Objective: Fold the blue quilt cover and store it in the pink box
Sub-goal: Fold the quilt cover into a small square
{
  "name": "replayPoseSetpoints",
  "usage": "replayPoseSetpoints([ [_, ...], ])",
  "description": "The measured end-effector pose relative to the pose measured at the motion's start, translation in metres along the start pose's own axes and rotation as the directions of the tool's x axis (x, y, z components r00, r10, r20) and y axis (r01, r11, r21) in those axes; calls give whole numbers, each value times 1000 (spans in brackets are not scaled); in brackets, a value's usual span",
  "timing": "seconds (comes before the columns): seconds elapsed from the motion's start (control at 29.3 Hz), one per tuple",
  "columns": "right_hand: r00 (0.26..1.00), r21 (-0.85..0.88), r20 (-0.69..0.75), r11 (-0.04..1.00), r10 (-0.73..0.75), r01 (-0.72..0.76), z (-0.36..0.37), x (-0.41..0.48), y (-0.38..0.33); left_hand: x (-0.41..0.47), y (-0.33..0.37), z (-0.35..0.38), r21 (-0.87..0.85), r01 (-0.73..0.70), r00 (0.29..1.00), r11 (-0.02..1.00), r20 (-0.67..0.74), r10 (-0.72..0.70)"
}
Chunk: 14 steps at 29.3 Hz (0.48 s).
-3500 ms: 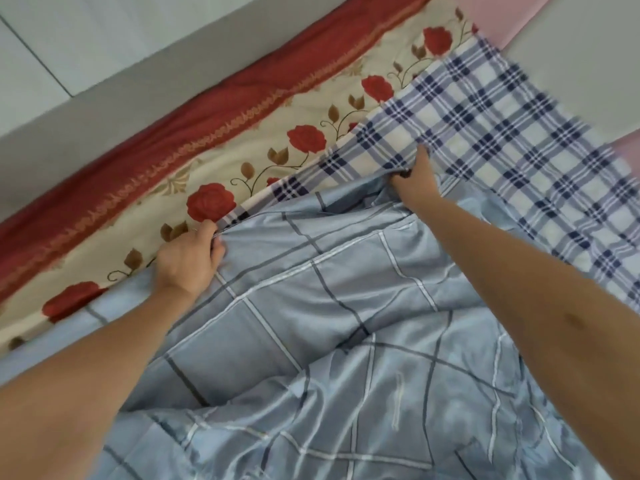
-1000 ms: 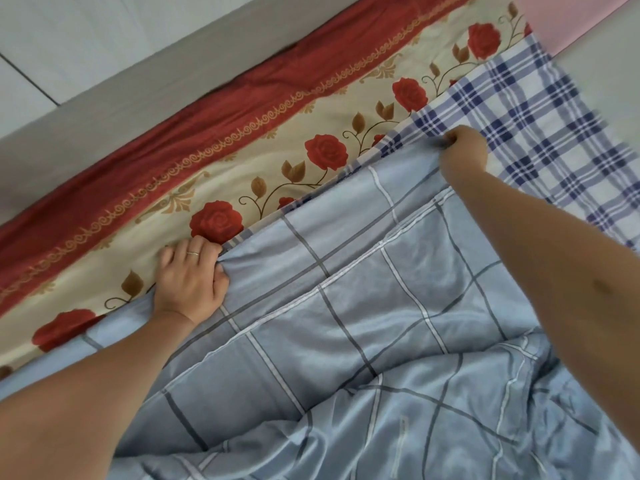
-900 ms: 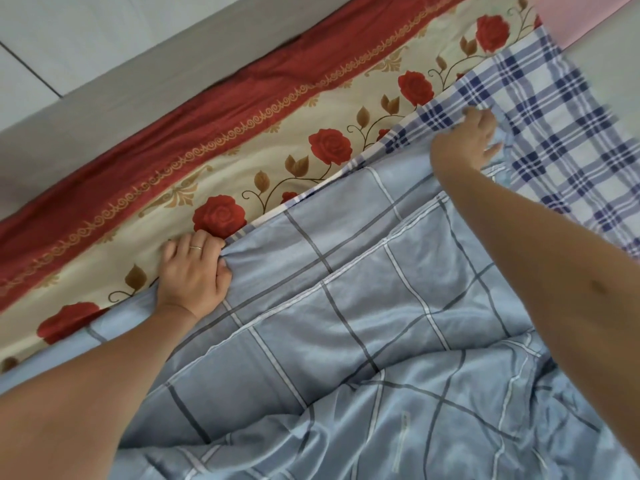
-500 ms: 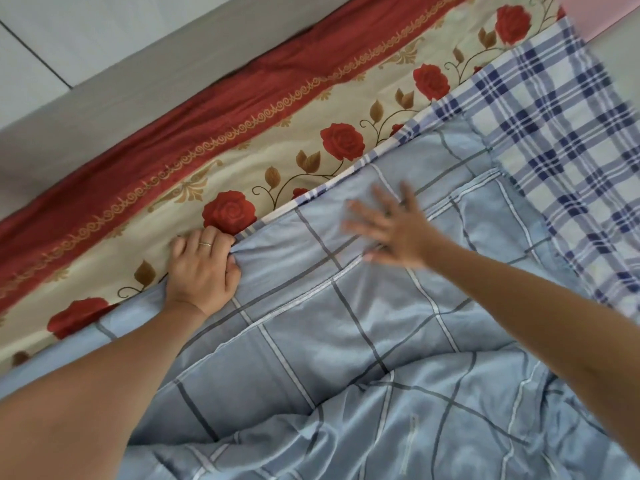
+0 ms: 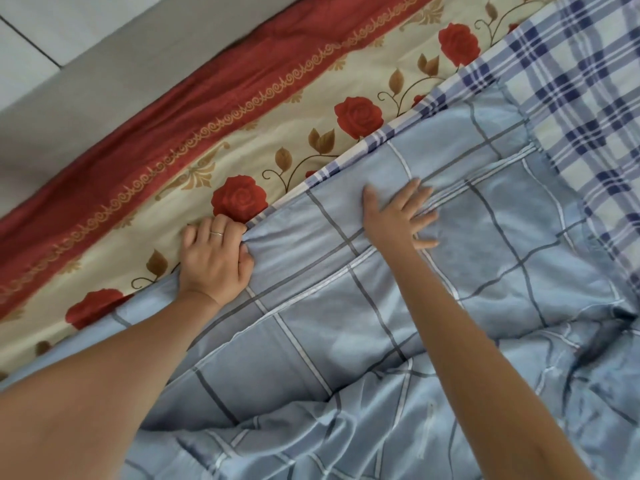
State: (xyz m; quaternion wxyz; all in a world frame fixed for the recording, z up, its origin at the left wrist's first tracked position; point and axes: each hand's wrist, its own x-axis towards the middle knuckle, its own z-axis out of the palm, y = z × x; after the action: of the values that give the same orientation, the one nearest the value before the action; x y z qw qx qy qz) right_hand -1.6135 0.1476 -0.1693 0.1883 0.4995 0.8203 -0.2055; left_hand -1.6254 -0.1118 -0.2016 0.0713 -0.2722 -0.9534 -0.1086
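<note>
1. Your left hand (image 5: 214, 261) is clenched on the far edge of the blue quilt cover (image 5: 346, 334). The fingers curl over the hem, the thumb tucks into the fabric on the right, and small creases fan out from the grip.
2. A thin ring (image 5: 217, 233) shows on one finger of that hand.
3. Your right hand (image 5: 398, 216) is released. It lies palm down on the cover with the fingers straight and spread, pointing far and right, and it presses the cloth flat just beside a white seam line.
4. The two hands are near each other along the same far edge, left hand at the hem and right hand a little inside it.
5. The quilt cover fills the near and right part of the scene. Its far portion lies fairly smooth in layered folds with grey and white grid lines, and its near portion is bunched and wrinkled under your forearms.
6. Beneath the cover lies a blue-and-white checked sheet (image 5: 571, 109). It shows as a narrow strip along the cover's far edge and as a wide area at the far right.
7. Further left a cream sheet with red roses (image 5: 277, 133) is spread, touching your left knuckles, and a red band (image 5: 173, 109) with a gold scroll pattern borders it.
8. Beyond the band runs a grey ledge (image 5: 121, 46), and pale tiles (image 5: 69, 15) lie at the far left.
</note>
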Motion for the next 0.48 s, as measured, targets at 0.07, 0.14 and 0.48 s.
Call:
replayPoseSetpoints([
  [0.07, 993, -94, -60, 991, -103, 97, -3, 21, -13, -1, -1, 1, -4, -10, 1000, 1000, -10, 10],
  [0.14, 977, -163, -76, 969, -200, 186, -15, 48, -27, 2, -5, 3, -2, -28, 999, 1000, -17, 28],
  [0.48, 539, -277, 23, 513, -842, 813, 30, -75, 26, 10, 6, -2, -106, 114, 991, 988, 89, -105],
])
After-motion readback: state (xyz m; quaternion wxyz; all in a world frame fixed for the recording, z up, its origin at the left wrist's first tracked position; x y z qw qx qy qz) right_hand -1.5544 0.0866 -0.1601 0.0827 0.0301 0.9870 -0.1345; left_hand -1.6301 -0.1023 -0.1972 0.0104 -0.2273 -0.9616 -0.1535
